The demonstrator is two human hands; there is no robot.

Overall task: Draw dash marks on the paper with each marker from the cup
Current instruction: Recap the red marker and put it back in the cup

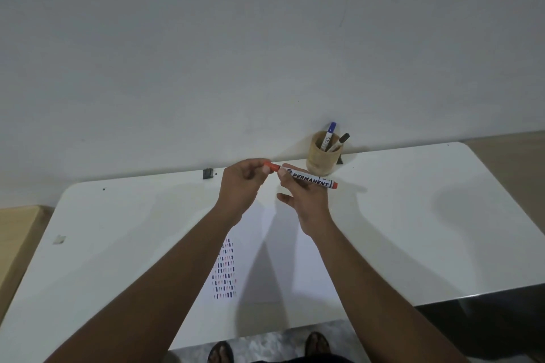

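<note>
Table edge, far left: I see a small grey scrap (60, 239) lying alone on the white table (413, 230), and a dark clip-like bit (208, 173) at the back edge; neither matters to the job.
Paper: the sheet (283, 259) lies flat in the middle of the table, under my arms, and it carries a block of dash marks (224, 270) in short rows near its left side. I read dark, blue and reddish strokes there, so I judge several rounds are already down.
Left hand: here it is (240, 186), raised above the paper, fingers pinched shut on the orange cap (272, 166).
Marker: the orange permanent marker (309, 180) hangs level in the air between both hands, white barrel with PERMANENT in bold black, orange at each end. Cap looks seated or nearly so; I cannot tell whether it is going on or coming off.
Right hand: it (306, 197) clamps the barrel between thumb and upper fingers, lower fingers loose.
Cup: the wooden cup (323, 156) stands at the back, just beyond the marker, holding a blue-capped marker (330, 134) and a black-capped marker (342, 140).
Left to do: most of the sheet is blank, room for more dashes.
</note>
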